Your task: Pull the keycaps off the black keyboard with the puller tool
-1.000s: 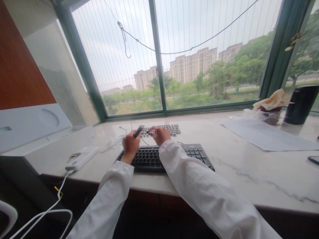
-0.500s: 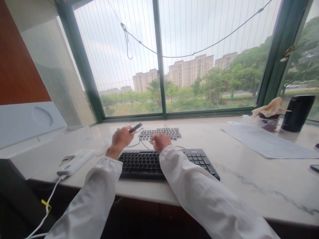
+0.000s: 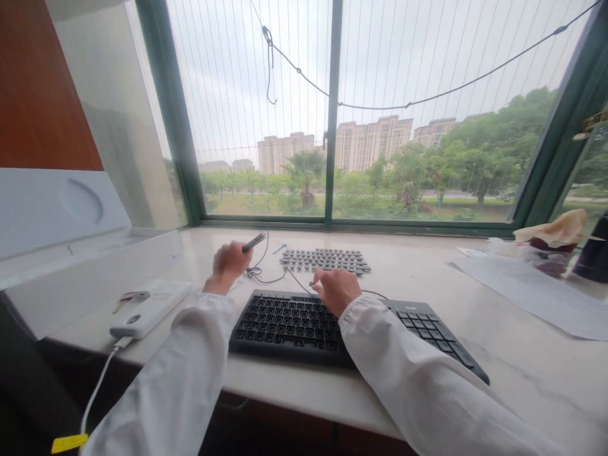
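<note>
A black keyboard (image 3: 285, 320) lies along the table's front, its main block stripped of keycaps, while the number pad on the right keeps its keys. Behind it, loose grey keycaps (image 3: 327, 256) are laid out in rows. My left hand (image 3: 227, 261) is raised left of those rows, closed around a slim black tool (image 3: 253, 243) that points up and right; its exact kind is unclear. My right hand (image 3: 336, 289) hovers over the keyboard's back edge, thumb and fingers pinched on a small dark piece (image 3: 312, 284) that looks like a keycap.
A thin cable (image 3: 254, 272) curls behind the keyboard, near a light-blue stick (image 3: 280, 248). On the left are a white power strip (image 3: 142, 316) with keys (image 3: 135, 296) and a white box (image 3: 85, 266). Papers (image 3: 536, 288) and a dark cup (image 3: 593, 253) stand right, by the window.
My view has shifted, and the keyboard appears larger. My right hand has drawn back from the keycap rows toward the keyboard. My left hand keeps its hold on the black tool.
</note>
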`<action>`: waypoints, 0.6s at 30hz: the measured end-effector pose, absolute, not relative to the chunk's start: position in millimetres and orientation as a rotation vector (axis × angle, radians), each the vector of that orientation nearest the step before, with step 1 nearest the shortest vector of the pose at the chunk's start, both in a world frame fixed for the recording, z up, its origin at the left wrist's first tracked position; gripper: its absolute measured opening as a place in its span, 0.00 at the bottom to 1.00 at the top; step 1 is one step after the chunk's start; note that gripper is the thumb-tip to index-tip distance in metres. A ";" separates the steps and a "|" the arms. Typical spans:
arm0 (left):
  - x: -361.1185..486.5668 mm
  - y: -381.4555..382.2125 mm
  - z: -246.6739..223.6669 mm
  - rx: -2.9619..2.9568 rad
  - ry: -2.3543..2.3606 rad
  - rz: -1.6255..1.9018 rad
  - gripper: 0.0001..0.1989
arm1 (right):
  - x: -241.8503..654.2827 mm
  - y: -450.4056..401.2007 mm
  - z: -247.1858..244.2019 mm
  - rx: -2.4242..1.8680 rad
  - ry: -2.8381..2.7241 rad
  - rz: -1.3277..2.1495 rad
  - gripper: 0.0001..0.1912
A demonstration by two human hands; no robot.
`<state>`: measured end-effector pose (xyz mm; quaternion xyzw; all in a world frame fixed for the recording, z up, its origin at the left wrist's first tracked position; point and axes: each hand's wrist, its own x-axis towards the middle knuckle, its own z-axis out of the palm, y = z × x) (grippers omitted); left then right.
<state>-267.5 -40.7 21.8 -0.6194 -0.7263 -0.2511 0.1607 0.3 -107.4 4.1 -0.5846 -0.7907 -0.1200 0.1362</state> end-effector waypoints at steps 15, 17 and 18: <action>-266.2 -44.0 11.6 -1.902 -2.026 -0.783 0.19 | 1.6 -93.6 33.0 -1.669 -2.282 -0.327 0.12; -265.3 -43.2 10.5 -1.914 -2.010 -0.783 0.19 | 2.7 -72.3 47.1 -1.673 -2.307 -0.338 0.13; -265.0 -42.7 10.0 -1.920 -1.999 -0.786 0.19 | 3.2 -59.5 53.2 -1.680 -2.311 -0.350 0.13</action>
